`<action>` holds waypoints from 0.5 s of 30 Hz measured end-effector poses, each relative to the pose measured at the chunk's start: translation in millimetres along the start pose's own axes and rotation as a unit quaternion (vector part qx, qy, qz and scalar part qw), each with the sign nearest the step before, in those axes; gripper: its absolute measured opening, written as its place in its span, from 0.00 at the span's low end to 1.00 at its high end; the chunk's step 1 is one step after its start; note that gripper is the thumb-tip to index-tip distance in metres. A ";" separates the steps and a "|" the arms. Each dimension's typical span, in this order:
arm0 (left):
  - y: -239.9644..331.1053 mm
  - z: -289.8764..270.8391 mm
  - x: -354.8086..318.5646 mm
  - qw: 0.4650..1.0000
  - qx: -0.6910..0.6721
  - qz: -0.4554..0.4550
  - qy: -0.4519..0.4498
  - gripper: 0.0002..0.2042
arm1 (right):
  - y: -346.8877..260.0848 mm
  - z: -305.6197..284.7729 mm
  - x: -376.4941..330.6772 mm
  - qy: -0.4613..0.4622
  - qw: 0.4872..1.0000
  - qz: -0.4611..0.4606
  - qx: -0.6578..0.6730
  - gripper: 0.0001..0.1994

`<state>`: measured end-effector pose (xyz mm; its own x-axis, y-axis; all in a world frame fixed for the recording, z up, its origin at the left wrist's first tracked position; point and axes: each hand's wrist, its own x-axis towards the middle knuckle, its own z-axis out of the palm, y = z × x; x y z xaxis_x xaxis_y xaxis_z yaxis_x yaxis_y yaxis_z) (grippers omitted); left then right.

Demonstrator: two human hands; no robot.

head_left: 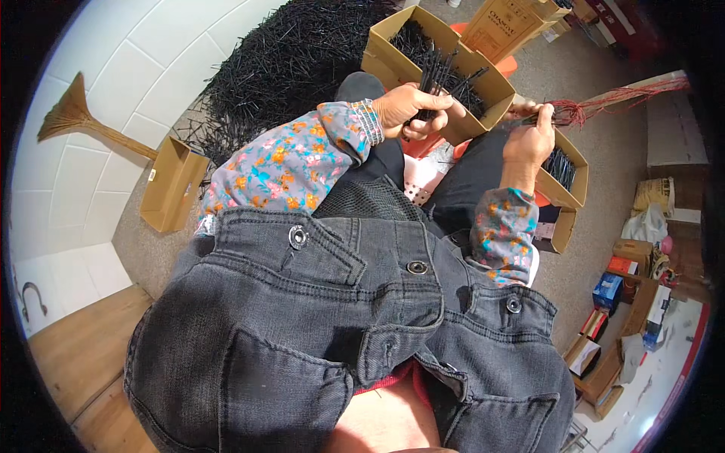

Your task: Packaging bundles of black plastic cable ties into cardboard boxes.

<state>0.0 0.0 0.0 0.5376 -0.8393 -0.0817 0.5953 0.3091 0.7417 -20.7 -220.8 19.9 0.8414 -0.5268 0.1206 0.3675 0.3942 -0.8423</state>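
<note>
Black sticks (432, 79), thin and straight, bunched in left hand (404, 106).

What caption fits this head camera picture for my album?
Left hand grasps a bunch of black sticks over a cardboard box, right hand holds red-tipped ones.

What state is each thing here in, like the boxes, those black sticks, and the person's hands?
Left hand: closed around a bunch of black sticks.
Right hand: gripping a bundle tied with red string.
Big cardboard box: open, partly filled with black sticks.
Smaller box: open, holds black sticks.
Box by the wall: open, contents hidden.
Stick pile: loose heap on the floor.
Broom: leaning against the wall.
</note>
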 end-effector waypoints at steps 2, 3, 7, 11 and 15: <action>-0.6 0.5 -1.0 1.000 0.012 -0.006 0.014 0.17 | -0.5 16.3 -14.4 -0.052 0.998 0.001 0.047 0.12; -1.1 1.1 -0.8 1.000 0.018 -0.010 0.020 0.17 | -2.0 21.7 -18.8 -0.077 0.995 0.001 0.070 0.12; 0.5 4.7 -1.9 0.995 0.085 -0.017 0.051 0.13 | -9.5 39.0 -26.5 -0.121 0.984 0.112 -0.072 0.10; 0.4 5.8 -2.3 0.989 0.133 -0.058 0.040 0.10 | 1.7 52.5 -28.2 -0.144 0.973 0.127 -0.130 0.08; 1.8 8.3 -3.3 0.989 0.116 -0.057 0.075 0.11 | 8.1 53.6 -30.4 -0.103 0.976 0.095 -0.168 0.06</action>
<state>-5.6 -0.4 7.1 0.5680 -0.7811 -0.2593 0.5136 0.0903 0.8532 -22.1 -161.2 37.6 0.9562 -0.2921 0.0200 0.0764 0.1832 -0.9801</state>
